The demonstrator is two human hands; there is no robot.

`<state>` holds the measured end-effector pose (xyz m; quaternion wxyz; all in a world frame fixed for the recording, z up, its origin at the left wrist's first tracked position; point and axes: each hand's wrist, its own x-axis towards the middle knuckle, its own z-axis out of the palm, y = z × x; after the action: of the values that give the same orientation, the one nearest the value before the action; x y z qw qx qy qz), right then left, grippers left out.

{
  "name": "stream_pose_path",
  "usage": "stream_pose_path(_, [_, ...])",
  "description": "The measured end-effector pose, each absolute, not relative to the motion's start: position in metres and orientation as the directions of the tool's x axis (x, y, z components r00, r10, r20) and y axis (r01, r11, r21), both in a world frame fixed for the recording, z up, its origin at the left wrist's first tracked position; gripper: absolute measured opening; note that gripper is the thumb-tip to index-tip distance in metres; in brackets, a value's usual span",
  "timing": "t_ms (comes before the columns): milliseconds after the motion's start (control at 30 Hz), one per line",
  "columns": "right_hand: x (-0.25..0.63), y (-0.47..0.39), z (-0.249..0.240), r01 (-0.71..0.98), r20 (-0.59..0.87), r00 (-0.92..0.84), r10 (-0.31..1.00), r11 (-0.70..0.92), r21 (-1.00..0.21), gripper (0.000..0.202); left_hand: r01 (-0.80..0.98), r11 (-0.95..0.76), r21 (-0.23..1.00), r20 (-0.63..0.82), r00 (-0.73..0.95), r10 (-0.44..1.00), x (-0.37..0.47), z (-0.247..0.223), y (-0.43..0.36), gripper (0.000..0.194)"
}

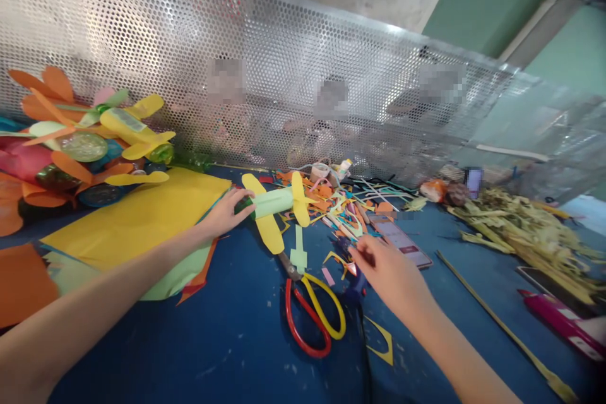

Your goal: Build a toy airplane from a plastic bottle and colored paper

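My left hand [230, 211] has its fingers closed on the bottle end of a paper plane [273, 204], which has a pale green body and yellow wings. Above a dark blue glue gun [356, 287], my right hand [382, 265] has its thumb and fingertips near each other; whether they hold anything small is hidden. Scissors [315, 309] with one red and one yellow handle lie below the plane. A pale green paper piece [298, 252] touches the scissors' pivot area.
Yellow sheets [142, 214] and finished planes [132, 129] are at the left. Paper scraps [331, 199], a phone [402, 240], a long stalk [502, 319] and dried husks [525, 227] lie farther right. Behind a perforated metal screen [284, 44] are people.
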<state>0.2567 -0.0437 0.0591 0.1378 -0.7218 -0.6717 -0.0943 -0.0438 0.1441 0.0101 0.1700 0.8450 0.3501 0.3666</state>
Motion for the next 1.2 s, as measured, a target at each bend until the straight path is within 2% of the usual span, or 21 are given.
stream_pose_path(100, [0.283, -0.072, 0.044, 0.985, 0.239, 0.120, 0.963, -0.086, -0.148, 0.016, 0.495, -0.687, 0.531, 0.488, 0.484, 0.726, -0.044, 0.010, 0.144, 0.031])
stream_pose_path(167, [0.291, -0.086, 0.031, 0.985, 0.213, 0.107, 0.971, -0.075, -0.152, 0.025, 0.511, -0.679, 0.528, 0.477, 0.483, 0.734, -0.044, 0.009, 0.145, 0.032])
stream_pose_path(267, [0.287, -0.096, 0.017, 0.979, 0.149, 0.170, 0.974, -0.149, -0.141, 0.029, 0.517, -0.675, 0.526, 0.466, 0.489, 0.737, -0.044, 0.008, 0.145, 0.033])
stream_pose_path(433, [0.274, -0.093, 0.016, 0.986, 0.398, 0.115, 0.910, -0.153, 0.065, 0.027, 0.531, -0.689, 0.493, 0.475, 0.499, 0.724, -0.044, 0.009, 0.142, 0.039])
stream_pose_path(533, [0.272, -0.090, 0.022, 0.972, 0.378, 0.167, 0.911, -0.216, 0.093, 0.026, 0.534, -0.695, 0.482, 0.482, 0.501, 0.719, -0.044, 0.010, 0.141, 0.039])
stream_pose_path(700, [0.264, -0.083, 0.027, 0.918, 0.060, 0.394, 0.917, -0.391, -0.062, 0.049, 0.535, -0.697, 0.478, 0.484, 0.502, 0.717, -0.044, 0.008, 0.143, 0.038])
stream_pose_path(800, [0.262, -0.075, 0.026, 0.889, -0.012, 0.421, 0.907, -0.415, -0.194, 0.049, 0.534, -0.696, 0.480, 0.486, 0.500, 0.717, -0.044, 0.007, 0.145, 0.038])
stream_pose_path(867, [0.263, -0.072, 0.024, 0.834, -0.073, 0.433, 0.898, -0.430, -0.347, 0.048, 0.529, -0.698, 0.483, 0.480, 0.507, 0.716, -0.044, 0.007, 0.145, 0.037])
stream_pose_path(967, [0.266, -0.072, 0.019, 0.642, -0.195, 0.461, 0.866, -0.477, -0.600, 0.046, 0.523, -0.700, 0.486, 0.474, 0.515, 0.714, -0.044, 0.008, 0.144, 0.037])
stream_pose_path(1067, [0.268, -0.076, 0.016, 0.402, -0.235, 0.491, 0.839, -0.457, -0.793, 0.041, 0.524, -0.701, 0.484, 0.472, 0.518, 0.713, -0.045, 0.008, 0.142, 0.038])
stream_pose_path(1200, [0.265, -0.082, 0.017, 0.031, -0.282, 0.552, 0.785, -0.357, -0.934, 0.035, 0.515, -0.711, 0.478, 0.488, 0.518, 0.703, -0.045, 0.007, 0.143, 0.042])
